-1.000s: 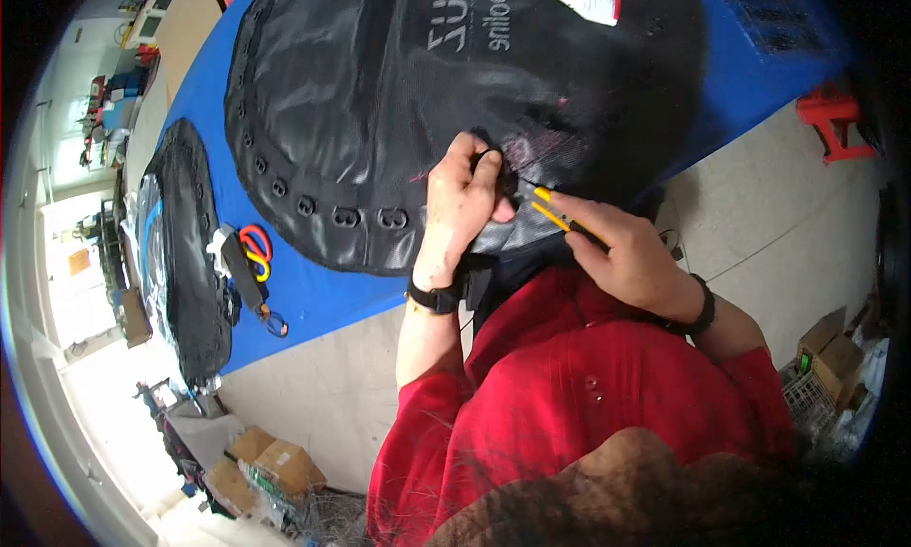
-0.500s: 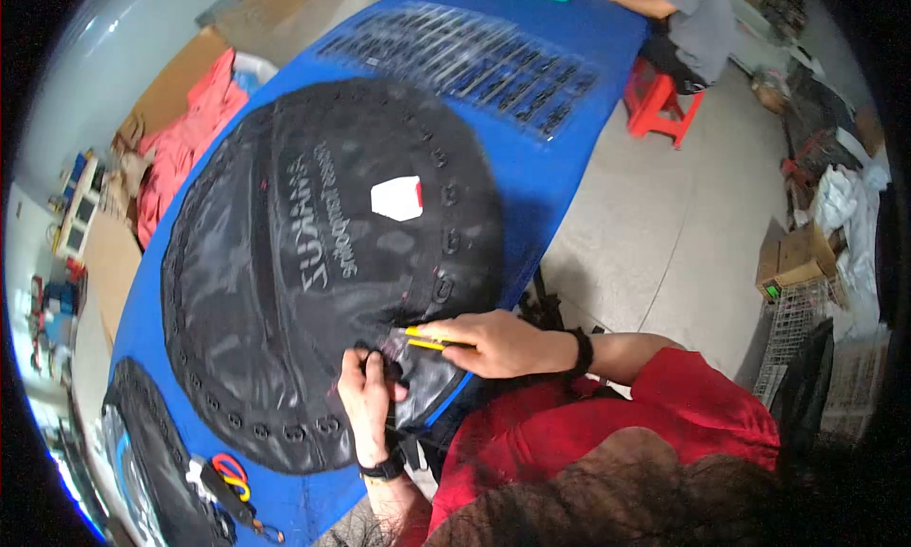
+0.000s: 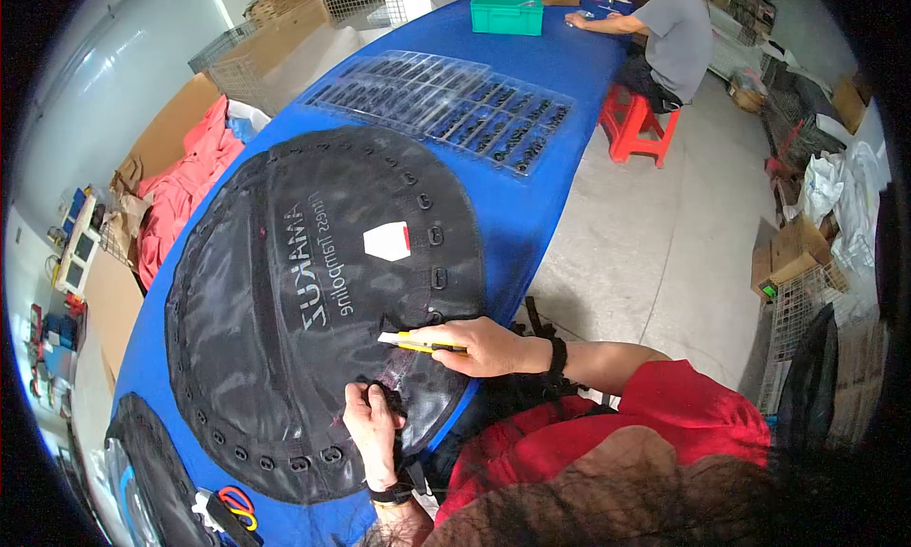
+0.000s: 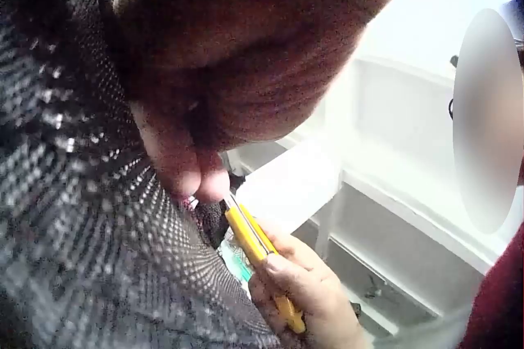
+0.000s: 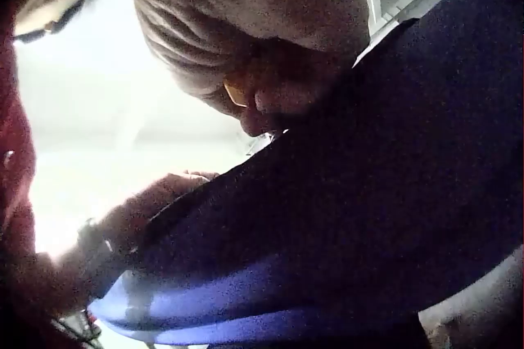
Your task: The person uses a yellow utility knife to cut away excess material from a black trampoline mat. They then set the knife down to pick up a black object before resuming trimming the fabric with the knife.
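A round black trampoline mat (image 3: 223, 357) with loops along its rim and a white label (image 3: 387, 241) lies on the blue table. My left hand (image 3: 372, 431) pinches a bunched black piece at the mat's near edge, its fingers curled round it. Just above it, my right hand (image 3: 489, 346) grips a yellow utility knife (image 3: 429, 342), whose tip points left over the mat. In the left wrist view the knife (image 4: 254, 234) is near the left fingertips, held by the right hand (image 4: 315, 296). The dark mesh (image 4: 90, 202) fills the left side there.
Clear trays of small black parts (image 3: 493, 120) and a green bin (image 3: 507, 13) stand farther up the table (image 3: 531, 215). A person in grey (image 3: 676, 35) sits on a red stool (image 3: 634, 129). Red-handled scissors (image 3: 237, 505) lie at lower left, beside another black mat (image 3: 157, 452).
The head view has swung up and shows more of the table. The right hand with the knife has moved a little away from the left hand, which keeps its hold.
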A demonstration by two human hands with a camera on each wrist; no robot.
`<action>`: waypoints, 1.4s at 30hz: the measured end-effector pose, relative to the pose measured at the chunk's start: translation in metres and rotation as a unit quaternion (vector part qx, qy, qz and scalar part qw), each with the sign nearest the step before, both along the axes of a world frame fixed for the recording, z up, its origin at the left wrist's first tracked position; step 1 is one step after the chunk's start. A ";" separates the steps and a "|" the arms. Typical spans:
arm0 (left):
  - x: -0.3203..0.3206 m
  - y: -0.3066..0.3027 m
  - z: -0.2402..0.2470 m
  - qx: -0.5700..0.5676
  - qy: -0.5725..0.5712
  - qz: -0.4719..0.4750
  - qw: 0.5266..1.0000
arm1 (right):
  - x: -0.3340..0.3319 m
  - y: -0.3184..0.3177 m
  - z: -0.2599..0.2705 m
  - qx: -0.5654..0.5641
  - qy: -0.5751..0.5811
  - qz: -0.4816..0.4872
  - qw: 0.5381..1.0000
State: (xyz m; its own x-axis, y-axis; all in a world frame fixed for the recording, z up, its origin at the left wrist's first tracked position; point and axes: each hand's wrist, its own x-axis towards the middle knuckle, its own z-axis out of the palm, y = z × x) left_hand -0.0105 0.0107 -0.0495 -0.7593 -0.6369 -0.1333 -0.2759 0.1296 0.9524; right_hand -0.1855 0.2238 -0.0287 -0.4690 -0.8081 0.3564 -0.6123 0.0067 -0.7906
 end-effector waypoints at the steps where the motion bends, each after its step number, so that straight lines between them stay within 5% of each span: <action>1: 0.000 0.001 -0.002 -0.024 -0.001 -0.001 1.000 | 0.000 -0.001 -0.001 -0.003 0.002 -0.001 1.000; 14: -0.017 0.019 0.043 -0.057 -0.115 0.036 0.991 | 0.004 -0.017 -0.001 0.005 0.020 -0.022 1.000; 21: -0.012 0.013 0.018 -0.170 -0.108 0.021 0.979 | 0.005 -0.024 -0.004 -0.010 0.013 -0.033 0.999; 42: -0.011 0.020 0.019 -0.046 -0.029 0.030 0.998 | -0.007 -0.032 -0.006 -0.025 0.036 -0.061 0.997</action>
